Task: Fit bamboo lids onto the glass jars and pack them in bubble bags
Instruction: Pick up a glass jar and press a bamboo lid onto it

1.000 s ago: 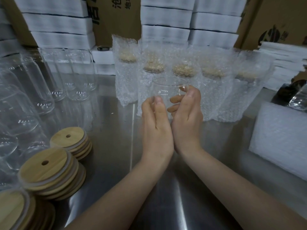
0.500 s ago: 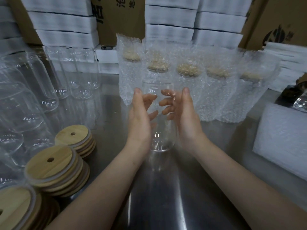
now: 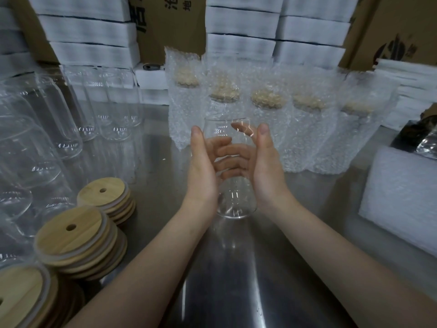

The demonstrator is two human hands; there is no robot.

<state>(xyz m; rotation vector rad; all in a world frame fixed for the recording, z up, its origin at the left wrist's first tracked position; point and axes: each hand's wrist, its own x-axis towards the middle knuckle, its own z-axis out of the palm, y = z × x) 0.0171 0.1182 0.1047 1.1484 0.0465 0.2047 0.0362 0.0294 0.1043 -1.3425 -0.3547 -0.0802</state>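
Observation:
An open, lidless clear glass jar (image 3: 236, 202) stands upright at the middle of the steel table (image 3: 224, 280). My left hand (image 3: 203, 171) holds its left side and my right hand (image 3: 267, 166) its right side. Both thumbs point up, and the fingers show through the glass, curled round the far side. Three stacks of round bamboo lids (image 3: 71, 235) with straw holes lie at the near left. Several lidded jars in bubble bags (image 3: 267, 114) stand in a row just behind the held jar.
Several empty glass jars (image 3: 59, 119) crowd the left side of the table. A white foam pad (image 3: 402, 192) lies at the right. Stacked white boxes (image 3: 89, 31) and cardboard cartons (image 3: 170, 24) line the back.
My hands, pressed together in front of the jar a second ago, have parted and closed round its sides. The jar now sits nearer to me.

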